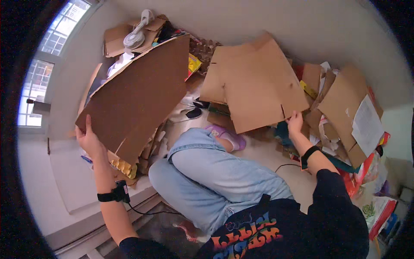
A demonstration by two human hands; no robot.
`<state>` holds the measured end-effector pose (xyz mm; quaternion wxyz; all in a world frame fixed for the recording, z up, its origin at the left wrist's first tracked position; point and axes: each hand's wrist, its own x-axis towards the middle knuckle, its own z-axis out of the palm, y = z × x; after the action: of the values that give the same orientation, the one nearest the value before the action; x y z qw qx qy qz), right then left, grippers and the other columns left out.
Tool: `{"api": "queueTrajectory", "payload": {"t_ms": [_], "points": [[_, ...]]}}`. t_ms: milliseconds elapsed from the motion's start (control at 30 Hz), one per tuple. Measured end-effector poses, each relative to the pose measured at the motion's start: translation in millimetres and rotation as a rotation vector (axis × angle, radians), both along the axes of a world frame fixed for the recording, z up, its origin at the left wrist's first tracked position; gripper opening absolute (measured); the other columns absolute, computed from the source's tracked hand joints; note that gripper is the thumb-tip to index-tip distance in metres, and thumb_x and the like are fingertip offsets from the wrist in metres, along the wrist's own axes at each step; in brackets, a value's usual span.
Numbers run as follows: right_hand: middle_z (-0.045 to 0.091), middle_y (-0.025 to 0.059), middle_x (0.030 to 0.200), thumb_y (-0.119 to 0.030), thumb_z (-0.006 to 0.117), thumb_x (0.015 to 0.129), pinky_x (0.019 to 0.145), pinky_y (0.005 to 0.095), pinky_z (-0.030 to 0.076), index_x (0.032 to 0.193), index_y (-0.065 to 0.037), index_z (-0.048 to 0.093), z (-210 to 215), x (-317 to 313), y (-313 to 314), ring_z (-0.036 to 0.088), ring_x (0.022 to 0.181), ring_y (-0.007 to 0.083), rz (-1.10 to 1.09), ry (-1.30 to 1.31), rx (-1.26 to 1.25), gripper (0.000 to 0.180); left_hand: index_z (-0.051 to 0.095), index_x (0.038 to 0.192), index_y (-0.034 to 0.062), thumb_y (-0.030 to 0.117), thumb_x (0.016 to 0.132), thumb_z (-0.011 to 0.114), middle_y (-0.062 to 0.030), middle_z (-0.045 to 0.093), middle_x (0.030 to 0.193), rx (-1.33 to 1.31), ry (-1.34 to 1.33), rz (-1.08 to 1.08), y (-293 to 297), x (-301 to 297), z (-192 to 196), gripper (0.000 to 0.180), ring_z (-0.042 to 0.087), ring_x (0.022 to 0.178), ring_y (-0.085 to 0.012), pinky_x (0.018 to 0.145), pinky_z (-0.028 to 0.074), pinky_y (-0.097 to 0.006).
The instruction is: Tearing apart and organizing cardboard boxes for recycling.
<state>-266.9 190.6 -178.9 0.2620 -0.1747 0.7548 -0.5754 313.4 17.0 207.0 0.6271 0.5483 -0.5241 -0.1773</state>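
My left hand (pixel 92 139) grips the lower left corner of a large dark brown cardboard sheet (pixel 144 90), which is held up at a slant. Its thumb lies on the face of the sheet, and the other fingers are behind it. On the other side, my right hand (pixel 295 124) pinches the lower right edge of a lighter folded cardboard sheet (pixel 258 82), close to a dark slit. That sheet has a flap bending off to its left. A gap lies between the two sheets.
A white fan (pixel 134 39) rests among cardboard at the back left. Stacked cardboard (pixel 343 97) with a white paper (pixel 368 125) leans at the right, above plastic bags (pixel 373 207). My bent legs (pixel 215 172) and a purple slipper (pixel 237 140) are in the middle. A cable (pixel 151 213) runs from my left wristband.
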Motion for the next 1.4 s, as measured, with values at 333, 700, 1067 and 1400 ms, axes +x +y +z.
{"api": "queueTrajectory", "payload": {"t_ms": [333, 700, 1067, 1400], "points": [[0.059, 0.0210, 0.098, -0.020, 0.041, 0.094, 0.082, 0.0408, 0.042, 0.106, 0.004, 0.050, 114.4, -55.0, -84.5, 0.056, 0.093, 0.0368, -0.073, 0.574, -0.022, 0.028, 0.058, 0.106, -0.0006, 0.009, 0.085, 0.063, -0.0066, 0.062, 0.104, 0.011, 0.079, -0.002, -6.9, 12.4, -22.8, 0.024, 0.058, 0.093, -0.0151, 0.083, 0.046, -0.028], [0.059, 0.0188, 0.109, -0.025, 0.042, 0.094, 0.084, 0.0366, 0.042, 0.111, 0.004, 0.050, 158.1, -116.1, -105.8, 0.056, 0.098, 0.0311, 0.044, 0.571, -0.078, 0.035, 0.057, 0.108, 0.0000, 0.007, 0.086, 0.060, -0.0063, 0.061, 0.106, 0.028, 0.124, 0.021, 8.5, 37.8, -9.5, 0.023, 0.058, 0.095, -0.0153, 0.084, 0.045, -0.028], [0.036, 0.0260, 0.131, -0.013, 0.059, 0.077, 0.098, 0.0491, 0.031, 0.127, 0.001, 0.038, 47.5, -25.5, -118.3, 0.035, 0.120, 0.0418, 0.457, 1.222, 0.441, 0.056, 0.058, 0.107, -0.0002, 0.009, 0.083, 0.065, -0.0061, 0.062, 0.106, -0.001, 0.149, 0.027, 17.8, 30.1, -10.8, 0.026, 0.057, 0.096, -0.0148, 0.086, 0.044, -0.027], [0.014, 0.0233, 0.146, -0.040, 0.071, 0.069, 0.103, 0.0638, 0.015, 0.143, -0.014, 0.016, 38.5, 139.9, -139.4, 0.012, 0.134, 0.0443, 1.028, 1.027, 0.773, 0.095, 0.058, 0.107, -0.0009, 0.009, 0.084, 0.064, -0.0060, 0.062, 0.105, 0.092, 0.098, 0.063, 3.0, 7.9, -21.3, 0.026, 0.057, 0.095, -0.0145, 0.086, 0.043, -0.028]]}}
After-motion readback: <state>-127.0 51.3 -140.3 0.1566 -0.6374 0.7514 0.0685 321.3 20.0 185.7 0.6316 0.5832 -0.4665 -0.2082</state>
